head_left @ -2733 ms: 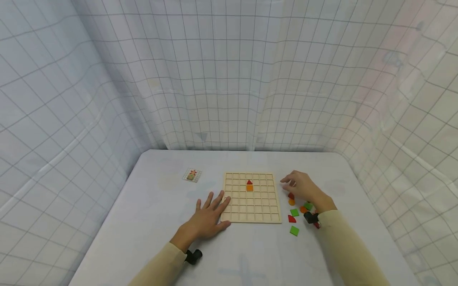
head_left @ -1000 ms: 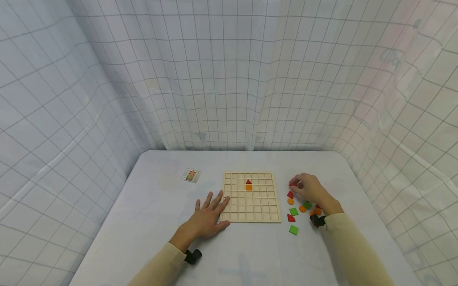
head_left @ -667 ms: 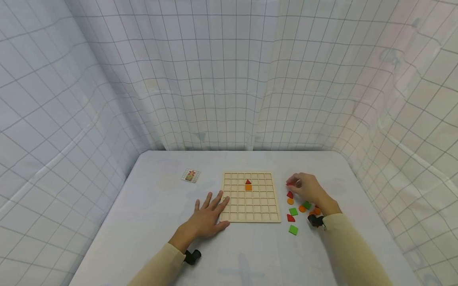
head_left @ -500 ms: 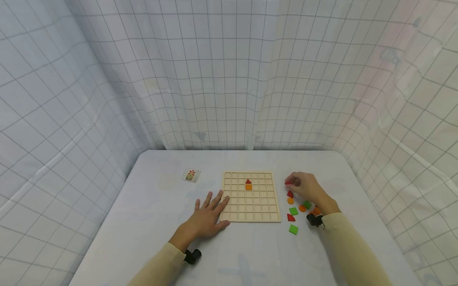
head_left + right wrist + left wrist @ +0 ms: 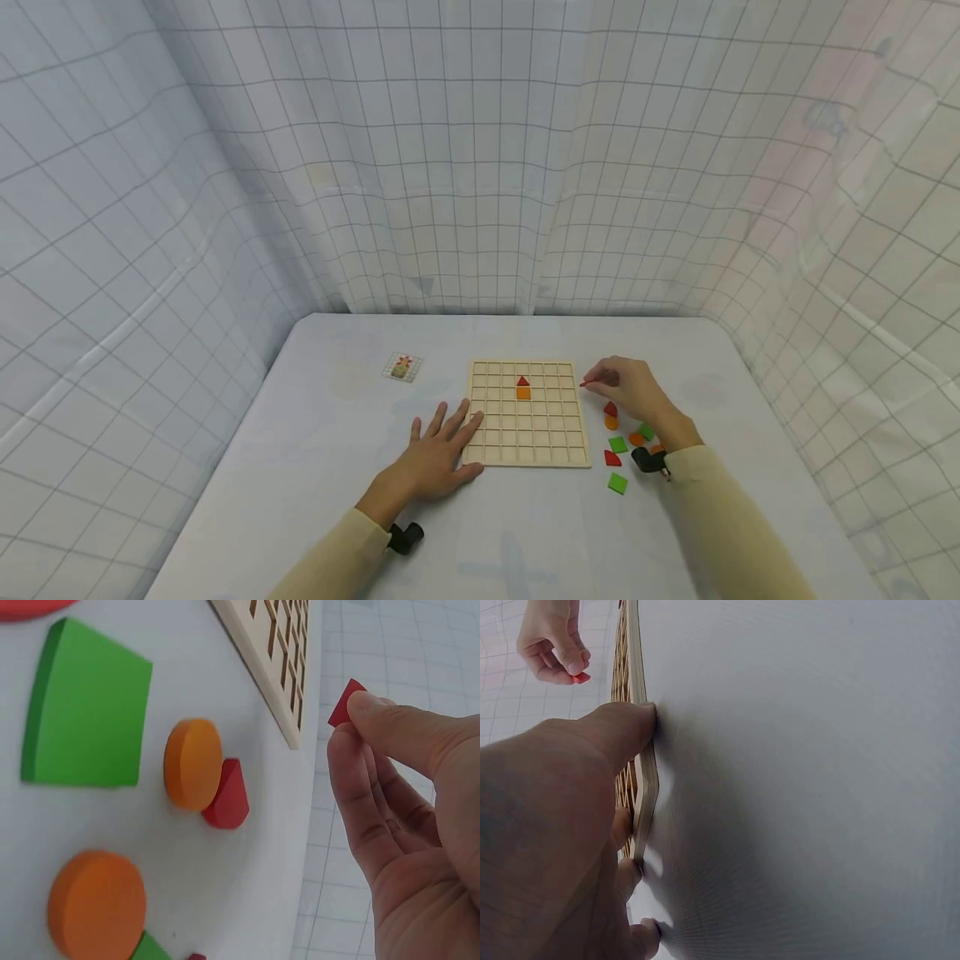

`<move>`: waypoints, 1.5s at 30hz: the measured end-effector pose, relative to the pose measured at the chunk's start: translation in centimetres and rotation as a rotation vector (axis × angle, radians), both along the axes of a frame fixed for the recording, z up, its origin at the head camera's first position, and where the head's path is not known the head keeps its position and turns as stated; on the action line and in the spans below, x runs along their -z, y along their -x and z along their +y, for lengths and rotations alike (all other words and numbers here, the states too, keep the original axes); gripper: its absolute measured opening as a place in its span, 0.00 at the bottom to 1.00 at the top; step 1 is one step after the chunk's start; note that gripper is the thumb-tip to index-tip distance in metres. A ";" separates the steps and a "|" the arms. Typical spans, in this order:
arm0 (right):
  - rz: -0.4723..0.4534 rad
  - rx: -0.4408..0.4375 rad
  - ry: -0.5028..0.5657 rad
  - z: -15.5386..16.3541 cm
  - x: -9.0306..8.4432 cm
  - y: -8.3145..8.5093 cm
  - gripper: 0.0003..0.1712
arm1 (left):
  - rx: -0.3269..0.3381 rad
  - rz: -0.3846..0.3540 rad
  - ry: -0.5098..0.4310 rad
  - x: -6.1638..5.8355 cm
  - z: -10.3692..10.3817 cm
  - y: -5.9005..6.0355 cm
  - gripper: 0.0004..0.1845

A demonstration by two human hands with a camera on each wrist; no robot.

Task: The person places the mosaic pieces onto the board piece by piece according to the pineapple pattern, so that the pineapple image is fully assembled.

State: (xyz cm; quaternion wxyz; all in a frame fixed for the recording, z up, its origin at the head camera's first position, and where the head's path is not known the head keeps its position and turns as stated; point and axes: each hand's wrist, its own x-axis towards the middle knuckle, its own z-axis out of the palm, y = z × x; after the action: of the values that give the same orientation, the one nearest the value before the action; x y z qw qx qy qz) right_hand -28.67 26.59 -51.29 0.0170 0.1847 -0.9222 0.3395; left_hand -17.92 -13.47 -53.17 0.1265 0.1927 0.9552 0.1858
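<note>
A small red piece (image 5: 344,703) is pinched in the right hand (image 5: 633,392) just beside the grid board (image 5: 527,414), steadied by the flat, open left hand (image 5: 435,454); being held only by its edge, it could be dropped.

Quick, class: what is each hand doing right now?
Left hand: open, flat, fingers touching the wooden grid board.
Right hand: pinches a small red piece.

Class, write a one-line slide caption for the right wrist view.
Right hand pinches a red piece beside the wooden grid board, above loose orange discs.
</note>
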 end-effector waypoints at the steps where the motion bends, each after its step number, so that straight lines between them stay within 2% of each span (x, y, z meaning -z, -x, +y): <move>1: -0.003 -0.005 0.009 -0.2 0.0 0.0 0.05 | -0.004 0.001 0.005 -0.1 0.0 0.0 0.47; 11: -0.003 -0.050 0.055 -2.0 -0.4 0.0 0.05 | -0.006 0.001 -0.007 -0.1 0.0 0.0 0.47; 18: -0.005 -0.092 0.071 -3.4 -0.3 0.5 0.05 | 0.015 0.020 -0.033 0.6 -0.2 0.0 0.47; 28: -0.057 -0.173 0.087 -5.2 0.4 1.3 0.06 | 0.001 -0.001 -0.009 0.2 0.0 0.0 0.47; 38: -0.106 -0.185 0.005 -6.2 1.4 2.2 0.05 | -0.002 -0.006 0.013 0.2 0.0 0.0 0.47; 45: -0.105 -0.203 -0.061 -6.2 1.3 2.7 0.04 | 0.003 0.003 0.005 0.0 0.0 0.0 0.47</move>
State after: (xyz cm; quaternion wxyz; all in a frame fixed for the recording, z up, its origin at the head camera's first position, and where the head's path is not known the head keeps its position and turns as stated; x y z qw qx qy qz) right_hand -31.34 20.38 -52.58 -0.0713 0.2596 -0.9083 0.3203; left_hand -17.88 -13.46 -53.21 0.1256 0.1941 0.9556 0.1829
